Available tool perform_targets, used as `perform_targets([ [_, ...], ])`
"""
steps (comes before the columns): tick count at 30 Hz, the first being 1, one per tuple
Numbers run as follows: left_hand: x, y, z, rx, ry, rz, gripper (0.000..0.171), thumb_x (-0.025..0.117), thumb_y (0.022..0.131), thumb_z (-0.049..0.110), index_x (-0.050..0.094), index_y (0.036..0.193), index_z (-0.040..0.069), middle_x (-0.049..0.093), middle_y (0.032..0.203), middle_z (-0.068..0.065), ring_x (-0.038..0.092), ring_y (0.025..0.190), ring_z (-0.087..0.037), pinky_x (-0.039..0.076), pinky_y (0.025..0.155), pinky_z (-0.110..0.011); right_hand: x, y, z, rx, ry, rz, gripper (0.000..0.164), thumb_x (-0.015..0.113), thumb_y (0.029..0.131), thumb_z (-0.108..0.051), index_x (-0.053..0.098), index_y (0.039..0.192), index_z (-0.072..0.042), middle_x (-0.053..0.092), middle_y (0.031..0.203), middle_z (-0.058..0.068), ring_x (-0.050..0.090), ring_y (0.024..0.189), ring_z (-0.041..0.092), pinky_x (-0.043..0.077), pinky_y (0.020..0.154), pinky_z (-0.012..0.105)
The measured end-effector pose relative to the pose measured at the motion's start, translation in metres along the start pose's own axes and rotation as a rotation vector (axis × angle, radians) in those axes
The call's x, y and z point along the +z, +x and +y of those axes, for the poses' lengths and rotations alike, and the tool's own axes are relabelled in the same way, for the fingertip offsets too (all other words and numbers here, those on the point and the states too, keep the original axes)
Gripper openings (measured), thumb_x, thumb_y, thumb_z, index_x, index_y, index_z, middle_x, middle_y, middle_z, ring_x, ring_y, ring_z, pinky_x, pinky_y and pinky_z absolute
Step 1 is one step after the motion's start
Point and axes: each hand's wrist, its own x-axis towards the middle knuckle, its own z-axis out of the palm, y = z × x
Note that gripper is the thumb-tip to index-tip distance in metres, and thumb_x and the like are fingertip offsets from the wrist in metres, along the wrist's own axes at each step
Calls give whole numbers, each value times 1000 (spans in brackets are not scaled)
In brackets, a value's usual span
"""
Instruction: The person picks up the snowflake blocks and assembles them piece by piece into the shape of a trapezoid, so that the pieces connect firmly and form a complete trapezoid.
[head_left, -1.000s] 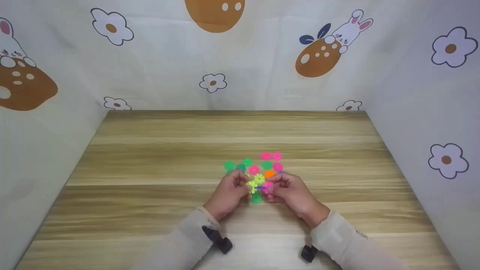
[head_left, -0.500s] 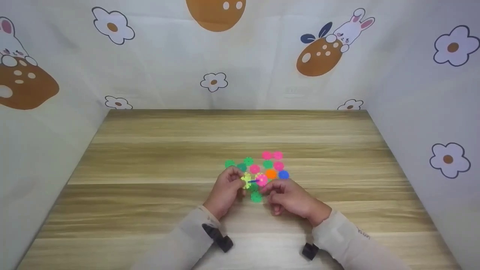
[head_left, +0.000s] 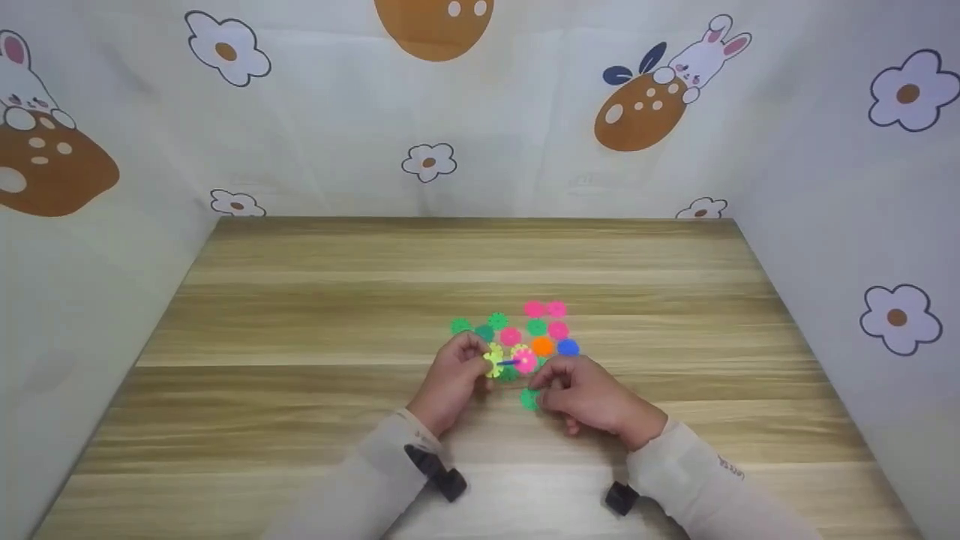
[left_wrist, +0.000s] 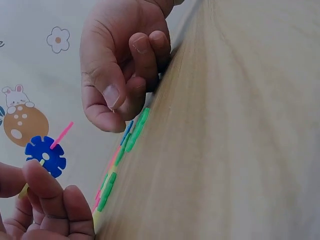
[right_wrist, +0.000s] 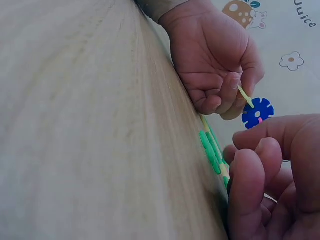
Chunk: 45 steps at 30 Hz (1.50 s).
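Note:
Between thumb and index finger, my left hand [head_left: 450, 379] pinches a yellow snowflake disc [head_left: 493, 361]. Slotted into it is a blue disc [left_wrist: 56, 163], which appears edge-on in the head view and bears a pink disc [head_left: 524, 361] on its other side. My right hand [head_left: 592, 397] is low over the table, fingers loosely curled, beside a green disc [head_left: 529, 398] partly covered by its fingertips. In the left wrist view that green disc [left_wrist: 138, 130] lies flat on the wood under my right hand, and nothing shows between the thumb and index finger.
Beyond my hands lie loose discs on the wooden table [head_left: 300, 412]: several pink and green ones, an orange disc [head_left: 542, 346] and a blue disc [head_left: 568, 347]. A yellow disc and green ones are partly hidden behind the joined pieces. Patterned cloth [head_left: 510, 112] surrounds the table.
My right hand has let go of the joined pieces and come down to the green disc, which has shifted slightly right. My left hand still holds the yellow disc, having moved slightly left.

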Motion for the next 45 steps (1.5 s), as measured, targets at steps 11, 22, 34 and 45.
perform_targets([
  [11, 0, 1, 1, -3, 3, -20, 17, 55, 89, -4, 52, 103, 5, 52, 83, 0, 60, 69, -16, 53, 68, -28, 3, -3, -5, -39, -152, -13, 23, 74, 86, 3, 68, 106, -8, 52, 68, -1, 49, 44, 11, 46, 45, 25],
  [22, -1, 2, -1, 10, 9, -24, 16, 54, 89, -4, 52, 102, 4, 48, 82, 0, 61, 67, -16, 53, 65, -28, -3, 5, 10, -51, 222, 0, 18, 68, 89, 7, 56, 101, 3, 56, 85, 6, 58, 58, 15, 58, 56, 28],
  [34, -1, 1, -1, 11, 6, -16, 17, 57, 89, -4, 54, 103, 4, 51, 82, 0, 61, 68, -15, 53, 65, -27, -6, 12, 13, -52, 522, 189, 16, 63, 95, 6, 58, 103, -7, 60, 97, 5, 71, 83, 21, 65, 73, 36],
  [45, -1, 1, 0, 19, 29, -26, 16, 57, 89, -4, 54, 103, 3, 53, 82, -1, 62, 69, -17, 55, 67, -29, -7, 13, 17, -106, 646, 211, 22, 58, 95, 9, 64, 100, -12, 61, 100, 5, 69, 84, 18, 65, 76, 35],
])
